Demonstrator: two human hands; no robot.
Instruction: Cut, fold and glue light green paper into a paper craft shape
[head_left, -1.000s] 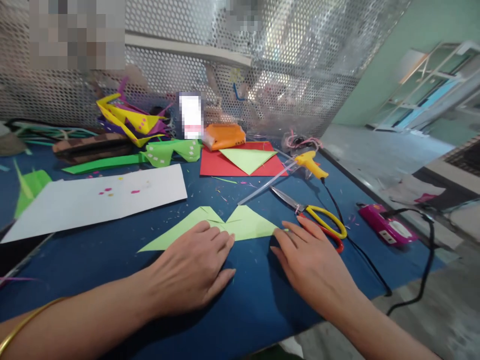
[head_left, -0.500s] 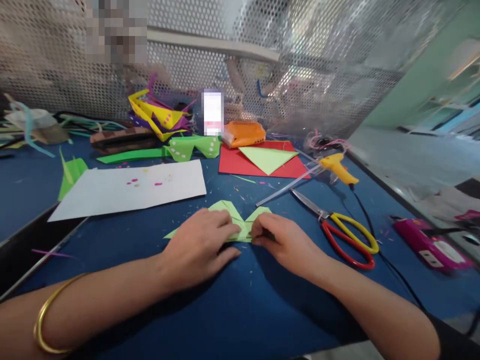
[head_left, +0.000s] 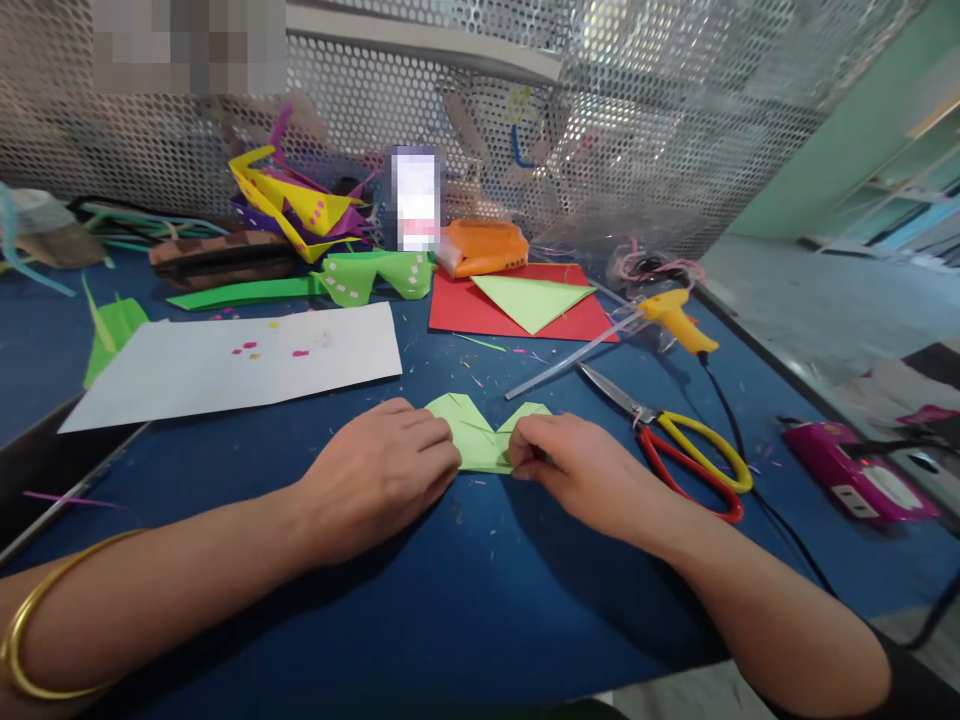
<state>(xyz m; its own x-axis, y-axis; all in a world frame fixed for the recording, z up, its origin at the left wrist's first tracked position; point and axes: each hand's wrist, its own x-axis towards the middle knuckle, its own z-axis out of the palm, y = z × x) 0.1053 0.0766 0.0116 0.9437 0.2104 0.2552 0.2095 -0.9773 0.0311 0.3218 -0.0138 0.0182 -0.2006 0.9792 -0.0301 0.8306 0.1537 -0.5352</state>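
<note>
A folded piece of light green paper (head_left: 477,440) lies on the blue table, with two peaks along its far edge and a straight near edge. My left hand (head_left: 386,465) is closed on its left part, fingers curled over and hiding that end. At the right end, my right hand (head_left: 559,455) pinches the paper between thumb and bent fingers. Just beyond it lies a clear glue stick (head_left: 551,372). Scissors (head_left: 667,435) with red and yellow handles rest to the right of my right hand.
Behind are a white sheet (head_left: 300,362), green paper glasses (head_left: 375,276), and red paper (head_left: 457,312) under a light green triangle (head_left: 531,300). A yellow glue gun (head_left: 675,318) and a magenta power strip (head_left: 855,475) with cables lie right. Perforated metal mesh (head_left: 360,100) closes the back.
My left hand has slid left along the paper, and its fingers and thumb have drawn together. My right hand still pinches the right end. The whole view has shifted slightly.
</note>
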